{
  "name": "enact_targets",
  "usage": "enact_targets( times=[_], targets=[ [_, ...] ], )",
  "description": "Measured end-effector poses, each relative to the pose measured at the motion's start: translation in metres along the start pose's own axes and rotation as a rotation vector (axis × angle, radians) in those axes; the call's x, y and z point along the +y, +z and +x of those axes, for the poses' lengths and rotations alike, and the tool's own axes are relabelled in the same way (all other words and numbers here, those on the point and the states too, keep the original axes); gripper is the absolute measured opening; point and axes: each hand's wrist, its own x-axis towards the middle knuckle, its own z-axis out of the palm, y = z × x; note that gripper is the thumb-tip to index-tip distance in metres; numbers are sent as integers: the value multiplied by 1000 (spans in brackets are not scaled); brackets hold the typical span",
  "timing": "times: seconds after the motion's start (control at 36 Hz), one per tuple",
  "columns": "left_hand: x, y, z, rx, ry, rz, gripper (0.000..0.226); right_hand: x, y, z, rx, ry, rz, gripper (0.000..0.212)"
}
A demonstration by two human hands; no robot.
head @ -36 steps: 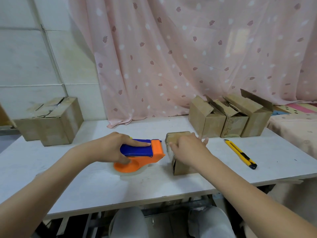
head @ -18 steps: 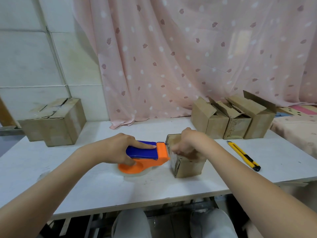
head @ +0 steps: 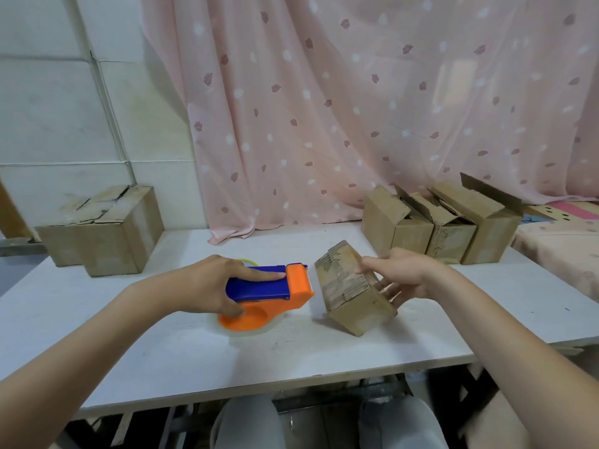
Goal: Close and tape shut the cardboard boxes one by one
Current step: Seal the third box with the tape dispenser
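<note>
1. Since half a second before, we tipped the small cardboard box onto its edge with our right hand; its fingers curled round the far side.
2. Our left hand gripped the tape dispenser, index finger straight along it.
3. That box lay just right of the dispenser on the table, its long axis running away from us.

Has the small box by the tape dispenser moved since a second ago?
Yes. The small box was upright; now the right hand tips it, top toward the tape dispenser, one bottom edge on the table.
</note>
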Motion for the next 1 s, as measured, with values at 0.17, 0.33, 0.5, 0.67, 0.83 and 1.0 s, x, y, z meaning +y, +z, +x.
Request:
enact_targets(
  times=[0.17,0.33,0.5,0.67,0.83,1.0],
  targets=[
    [3,3,9,6,27,31,81,24,5,0,-73,-1,228,34],
    [3,4,16,-14,23,24,81,29,12,-3,-91,-21,302,29],
    [8,5,24,-26,3,6,81,26,24,-3,38,-91,201,15],
    [8,5,28,-18,5,17,78,15,46,-23,342,-585,-600,37],
    [14,5,28,-14,26,42,79,13,56,-26,99,-513,-1077,71],
    [12,2,21,-20,23,21,82,38,62,-15,219,-577,-1114,71]
  ],
)
